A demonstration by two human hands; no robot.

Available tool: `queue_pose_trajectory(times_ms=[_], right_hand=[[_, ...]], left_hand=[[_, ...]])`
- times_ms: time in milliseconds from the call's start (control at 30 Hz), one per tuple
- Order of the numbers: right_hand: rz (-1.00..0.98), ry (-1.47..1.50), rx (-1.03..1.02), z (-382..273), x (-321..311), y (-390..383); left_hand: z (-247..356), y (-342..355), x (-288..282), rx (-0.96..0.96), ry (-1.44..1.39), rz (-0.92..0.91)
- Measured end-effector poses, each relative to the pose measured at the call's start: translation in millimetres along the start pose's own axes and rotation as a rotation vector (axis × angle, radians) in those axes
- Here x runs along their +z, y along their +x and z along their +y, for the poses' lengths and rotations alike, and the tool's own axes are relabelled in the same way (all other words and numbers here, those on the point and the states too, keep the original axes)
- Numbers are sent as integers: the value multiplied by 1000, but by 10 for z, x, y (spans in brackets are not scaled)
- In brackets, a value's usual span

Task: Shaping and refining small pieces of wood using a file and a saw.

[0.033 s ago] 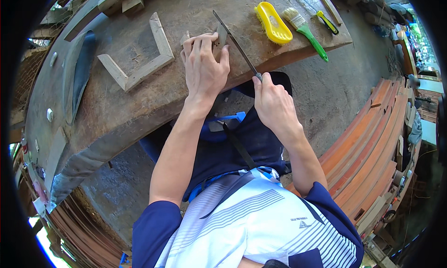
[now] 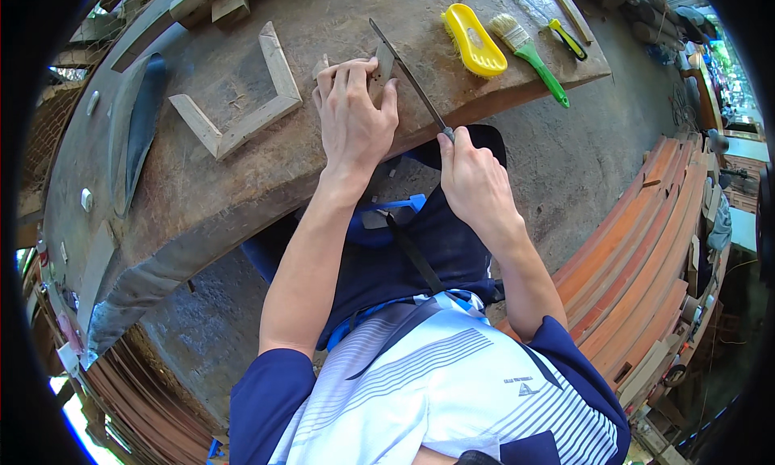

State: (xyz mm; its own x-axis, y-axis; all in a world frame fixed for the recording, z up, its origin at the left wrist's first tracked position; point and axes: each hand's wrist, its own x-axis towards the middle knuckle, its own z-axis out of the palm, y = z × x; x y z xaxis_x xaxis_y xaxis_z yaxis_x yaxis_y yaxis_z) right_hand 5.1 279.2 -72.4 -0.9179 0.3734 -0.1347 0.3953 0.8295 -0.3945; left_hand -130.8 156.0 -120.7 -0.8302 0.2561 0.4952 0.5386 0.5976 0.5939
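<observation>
My left hand (image 2: 353, 114) presses down on a short wooden piece (image 2: 384, 60) on the worn bench, its fingers curled over the top and the thumb near the piece's right end. Most of that piece is hidden under the hand. In my right hand (image 2: 478, 174) is the handle of a long, thin, dark file (image 2: 414, 79). The blade slants up and left, lying along the cut end of the wooden piece. Left of my hands rests a U-shaped wooden frame section (image 2: 257, 124) with mitred corners.
A yellow brush (image 2: 474, 41), a green-handled paintbrush (image 2: 539, 65) and a yellow-black cutter (image 2: 567, 39) lie toward the bench's right end. A bent dark sheet (image 2: 141, 134) sits at left. Long reddish boards (image 2: 638, 239) are stacked on my right beyond the bench edge (image 2: 517, 94).
</observation>
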Motion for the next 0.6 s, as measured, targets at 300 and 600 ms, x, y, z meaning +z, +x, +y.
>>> queue_pose_trajectory(times_ms=[300, 600], right_hand=[[-10, 17, 3, 8, 11, -15], [15, 1, -28, 4, -26, 8]], left_hand=[[-22, 2, -2, 11, 21, -22], [13, 20, -29, 10, -2, -67]])
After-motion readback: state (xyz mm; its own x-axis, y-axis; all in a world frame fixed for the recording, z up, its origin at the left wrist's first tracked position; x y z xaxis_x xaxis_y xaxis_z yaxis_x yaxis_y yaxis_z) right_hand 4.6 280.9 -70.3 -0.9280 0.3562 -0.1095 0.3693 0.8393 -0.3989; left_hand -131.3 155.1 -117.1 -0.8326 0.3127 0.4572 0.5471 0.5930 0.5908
